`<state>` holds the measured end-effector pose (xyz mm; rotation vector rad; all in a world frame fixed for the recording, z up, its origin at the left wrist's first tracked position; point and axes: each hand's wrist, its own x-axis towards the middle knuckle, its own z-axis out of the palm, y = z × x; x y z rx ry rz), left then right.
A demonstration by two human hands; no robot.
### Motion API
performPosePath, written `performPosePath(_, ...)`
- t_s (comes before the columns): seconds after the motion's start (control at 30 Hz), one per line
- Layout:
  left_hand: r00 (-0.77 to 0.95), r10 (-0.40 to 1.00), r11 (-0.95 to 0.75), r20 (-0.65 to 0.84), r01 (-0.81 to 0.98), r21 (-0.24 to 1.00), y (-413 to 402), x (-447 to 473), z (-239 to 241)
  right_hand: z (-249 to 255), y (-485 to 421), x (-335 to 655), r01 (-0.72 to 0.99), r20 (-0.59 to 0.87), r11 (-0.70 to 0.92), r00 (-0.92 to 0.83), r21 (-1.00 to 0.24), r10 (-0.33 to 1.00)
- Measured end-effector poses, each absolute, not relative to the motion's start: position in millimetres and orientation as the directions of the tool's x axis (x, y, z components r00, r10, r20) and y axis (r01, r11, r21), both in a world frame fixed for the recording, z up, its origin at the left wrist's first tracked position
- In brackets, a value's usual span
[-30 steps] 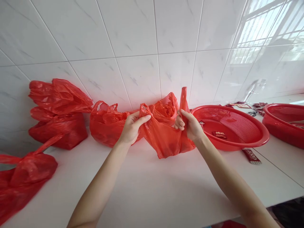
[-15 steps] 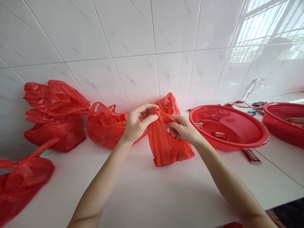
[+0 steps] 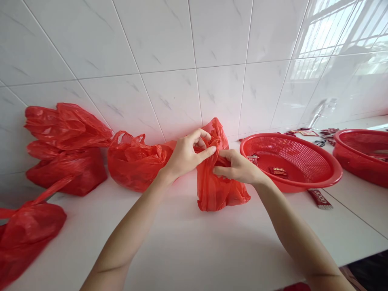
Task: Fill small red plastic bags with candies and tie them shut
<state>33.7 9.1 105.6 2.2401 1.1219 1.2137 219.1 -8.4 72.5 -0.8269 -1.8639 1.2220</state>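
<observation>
A thin red plastic bag (image 3: 216, 194) stands on the white counter in front of me, its top gathered and crumpled. At the bunched top, my left hand (image 3: 192, 151) pinches the film between thumb and fingers. My right hand (image 3: 239, 165) is on the right side of the same bag, index finger and thumb hooked round its upper part; some of its fingertips are hidden in the folds. What the bag contains cannot be made out. Just left of it sits another red plastic bag (image 3: 133, 165), its top loose and its handles upright.
More filled red bags (image 3: 69, 169) stand at the left, one (image 3: 36, 230) nearer me. On the right, a red mesh basket (image 3: 291, 186) holds a few small packets (image 3: 279, 172). A dark red packet (image 3: 319, 199) lies before it. A second basket (image 3: 360, 161), scissors (image 3: 320, 142) and scattered packets are beyond.
My left hand has moved a little right with the bag's top. My right hand's finger and thumb have spread, and the bag's upper part is lower and more bunched.
</observation>
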Motion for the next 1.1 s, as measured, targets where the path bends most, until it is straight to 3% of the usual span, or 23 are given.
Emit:
performPosePath(0.13, 0.286, 0.808, -0.589, 0.515, 0.401, 0.702, 11, 33, 99, 71, -6, 222, 0.176, 0.328, 0.457, -0.483, -0.872, 0.812)
performPosePath(0.27, 0.408, 0.833, -0.509, 0.373, 0.302, 0.806, 13, 31, 97, 70, -5, 224, 0.215, 0.461, 0.570, -0.402, -0.793, 0.792)
performPosePath(0.4, 0.478, 0.844, -0.405, 0.243, 0.269, 0.874, 15, 29, 92, 72, -7, 226, 0.249, 0.472, 0.589, -0.400, -0.769, 0.785)
performPosePath(0.63, 0.287, 0.951, -0.185, 0.115, 0.230, 0.956, 17, 27, 74, 74, -7, 230, 0.338, 0.487, 0.604, -0.372, -0.722, 0.790)
performPosePath(0.83, 0.629, 0.777, -0.053, -0.019, 0.094, 0.994, 15, 29, 76, 72, -5, 231, 0.325, 0.478, 0.619, -0.419, -0.715, 0.772)
performPosePath(1.1, 0.553, 0.833, 0.183, -0.023, -0.237, 0.954, 17, 31, 56, 70, -3, 231, 0.415, 0.618, 0.745, -0.417, -0.522, 0.666)
